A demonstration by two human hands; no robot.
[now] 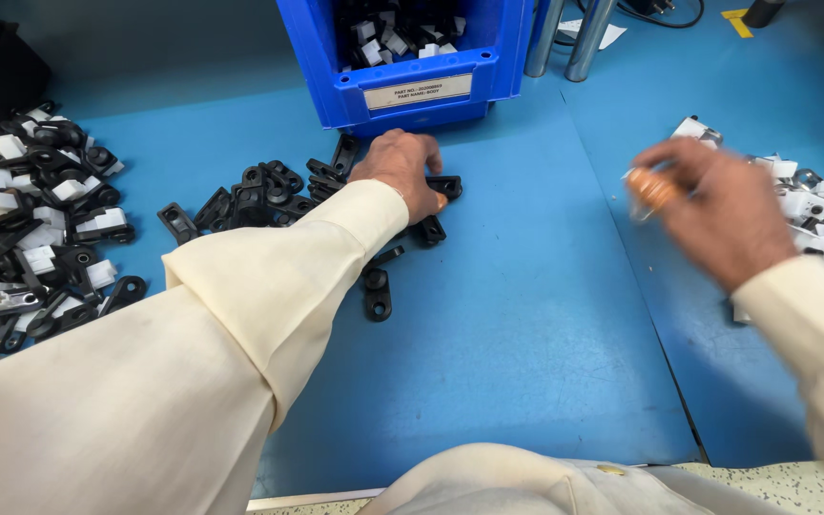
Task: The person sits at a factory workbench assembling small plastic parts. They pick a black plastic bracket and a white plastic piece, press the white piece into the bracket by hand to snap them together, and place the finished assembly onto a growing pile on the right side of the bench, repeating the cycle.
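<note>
The blue work mat carries a blue parts bin at its far edge. Just in front lies a scatter of black plastic brackets; the left hand rests curled on them, fingers closing over one. The right hand (blurred) hovers by the small white clips, its grip unclear. A hasty grab could likely knock brackets off.

The right hand was motion-blurred, its grasp unclear, the left hand hid black parts beneath it, and the blue bin was cropped at the top edge.
</note>
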